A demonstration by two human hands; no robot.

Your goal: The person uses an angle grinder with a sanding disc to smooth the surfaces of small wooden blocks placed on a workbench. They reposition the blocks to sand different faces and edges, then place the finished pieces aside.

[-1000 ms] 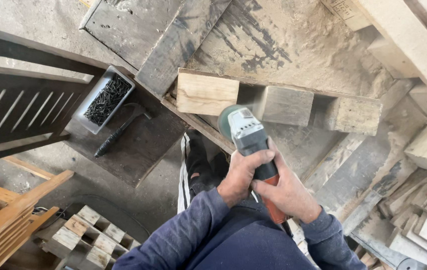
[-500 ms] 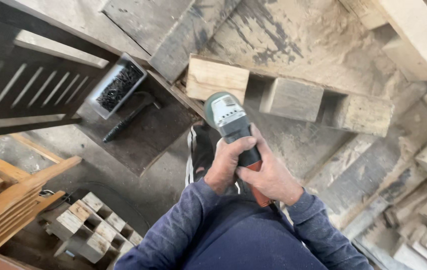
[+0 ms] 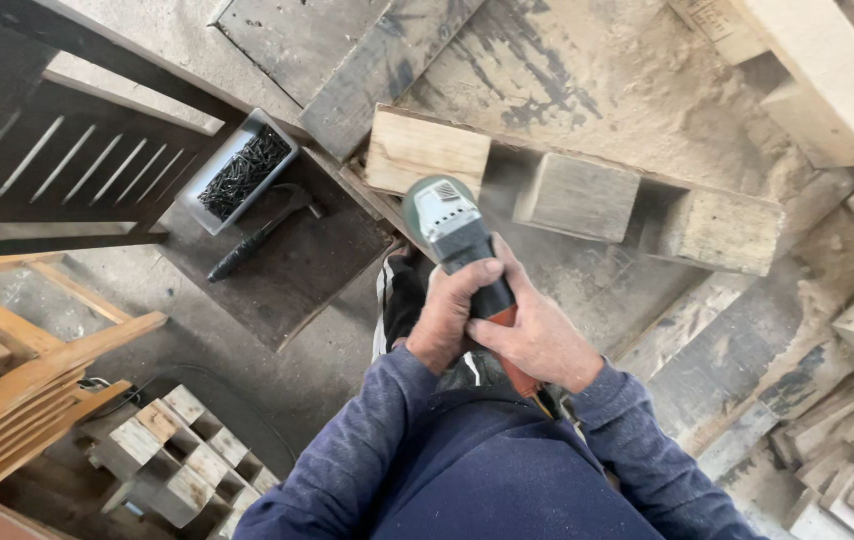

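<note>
Both my hands grip a green and grey power tool (image 3: 447,225) with a red rear end, pointing away from me. My left hand (image 3: 452,312) wraps the tool's body from the left. My right hand (image 3: 539,336) holds the rear part from the right. The tool's head sits at the edge of a wooden pallet (image 3: 587,120), just beside a pale wooden block (image 3: 425,152). A faint haze of dust hangs by the tool's head. My blue sleeves fill the bottom of the view.
A grey tray of dark screws (image 3: 239,172) and a black-handled hammer (image 3: 262,232) lie on a dark board at left. Wooden frames (image 3: 37,370) and stacked blocks (image 3: 172,460) stand at lower left. Loose planks and blocks (image 3: 847,440) pile at right.
The view has shifted slightly, so the pallet and tray sit lower in the frame. My hands keep the same grip on the tool at the pallet edge.
</note>
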